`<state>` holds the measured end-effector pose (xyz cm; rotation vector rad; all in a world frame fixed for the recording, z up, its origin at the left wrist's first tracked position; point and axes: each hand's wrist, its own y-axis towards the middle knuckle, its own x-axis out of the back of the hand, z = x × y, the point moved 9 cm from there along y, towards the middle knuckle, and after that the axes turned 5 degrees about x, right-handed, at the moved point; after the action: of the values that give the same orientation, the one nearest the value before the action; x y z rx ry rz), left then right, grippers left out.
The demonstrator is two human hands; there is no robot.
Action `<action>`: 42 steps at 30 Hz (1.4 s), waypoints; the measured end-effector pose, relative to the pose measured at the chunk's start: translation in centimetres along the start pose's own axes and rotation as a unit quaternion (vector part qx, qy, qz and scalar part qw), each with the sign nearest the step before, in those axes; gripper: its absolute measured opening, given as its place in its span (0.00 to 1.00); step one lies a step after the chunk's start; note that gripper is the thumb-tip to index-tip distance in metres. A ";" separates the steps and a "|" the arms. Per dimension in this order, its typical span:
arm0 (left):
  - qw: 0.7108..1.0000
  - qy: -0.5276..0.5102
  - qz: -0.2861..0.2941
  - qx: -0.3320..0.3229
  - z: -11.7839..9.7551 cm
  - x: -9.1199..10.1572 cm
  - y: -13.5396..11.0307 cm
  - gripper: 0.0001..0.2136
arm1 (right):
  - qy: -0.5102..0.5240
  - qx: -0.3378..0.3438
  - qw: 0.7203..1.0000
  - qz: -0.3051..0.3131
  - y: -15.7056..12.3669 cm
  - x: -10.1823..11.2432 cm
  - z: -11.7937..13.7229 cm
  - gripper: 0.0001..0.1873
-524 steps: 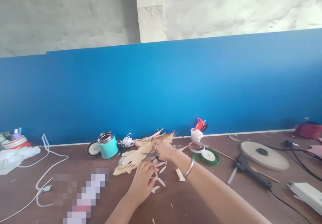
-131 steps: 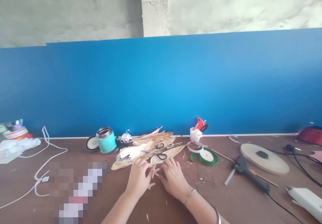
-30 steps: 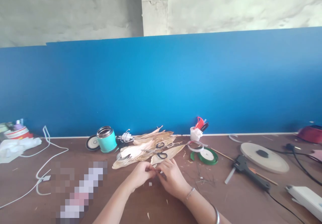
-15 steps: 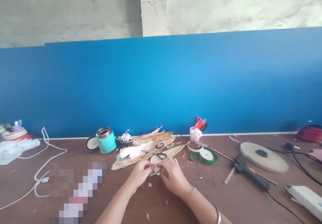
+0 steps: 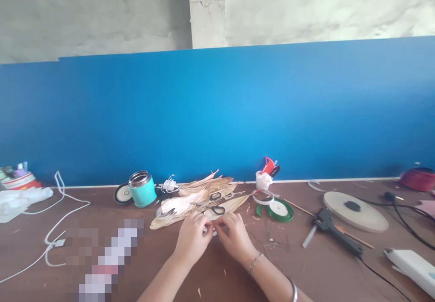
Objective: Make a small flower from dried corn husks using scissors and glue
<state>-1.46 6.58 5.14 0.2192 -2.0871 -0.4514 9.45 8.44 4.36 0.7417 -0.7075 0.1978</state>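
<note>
Pinch: narrow in both hands, thumb drawn to finger; I take it that both hold one small pale piece (image 5: pixel 215 233), though my fingers cover most of it and I cannot tell its shape.
Pale piece: between my fingertips, just short of the pile, and the centre of my clock, with twelve toward the blue panel (image 5: pixel 217 116).
Left hand (image 5: pixel 193 235): at nine o'clock, thumb and forefinger curled into a loop; best used, I judge, as the steady side.
Right hand (image 5: pixel 234 235): at three o'clock, nearly tip to tip with the left; small adjustments should come from these fingers, not the wrist.
Pressure: light would serve, since the piece looks thin and may crease or split; small moves seem safer than a hard twist.
Dried husks (image 5: pixel 183 201): eleven to twelve o'clock, just beyond my fingers; raised knuckles would avoid dragging the leaves.
Black-handled scissors (image 5: pixel 213 208): twelve o'clock, lying on the husks, blades pointing to my left; fingertips are best worked clear of them.
Thin dark wires (image 5: pixel 278 245): three o'clock, near my right wrist, loose enough to snag a bracelet (image 5: pixel 255 262).
Green ribbon roll (image 5: pixel 285 211): two to three o'clock, beyond the wires.
Black glue gun (image 5: pixel 340 235): three o'clock, well apart.
Teal jar (image 5: pixel 142 193): ten o'clock, uncovered, well away from my elbows.
</note>
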 end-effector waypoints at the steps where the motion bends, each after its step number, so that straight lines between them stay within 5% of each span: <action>1: 1.000 0.017 -0.009 -0.004 -0.1 0.0 -0.1 0.07 | 0.005 -0.010 1.000 -0.004 0.0 0.0 -0.1 0.08; 9: 0.995 0.049 -0.062 0.060 0.5 -0.3 -0.9 0.06 | 0.014 -0.089 0.996 -0.010 -0.2 -0.5 -1.3 0.08; 19: 0.978 0.036 -0.004 0.204 2.9 -1.0 -1.1 0.05 | -0.008 -0.122 0.992 -0.014 -0.7 -0.7 -1.1 0.08; 24: 0.968 0.036 -0.023 0.249 5.5 0.7 -0.8 0.05 | 0.009 -0.161 0.986 -0.031 -0.7 0.1 -2.9 0.08; 27: 0.986 -0.007 -0.059 0.153 4.2 1.7 0.0 0.08 | 0.091 -0.178 0.980 -0.002 -0.5 -0.3 -3.9 0.09; 31: 0.996 -0.058 -0.012 0.060 1.5 0.5 0.2 0.13 | 0.111 -0.145 0.983 0.026 -0.1 -0.6 -3.1 0.08; 42: 0.992 0.047 -0.010 0.120 1.5 -1.1 -0.5 0.05 | -0.029 -0.094 0.995 -0.023 -0.3 -0.3 -1.2 0.08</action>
<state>-2.19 6.84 3.38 0.3966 -2.0448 -0.1965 10.00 9.03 3.41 0.5850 -0.7517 0.0665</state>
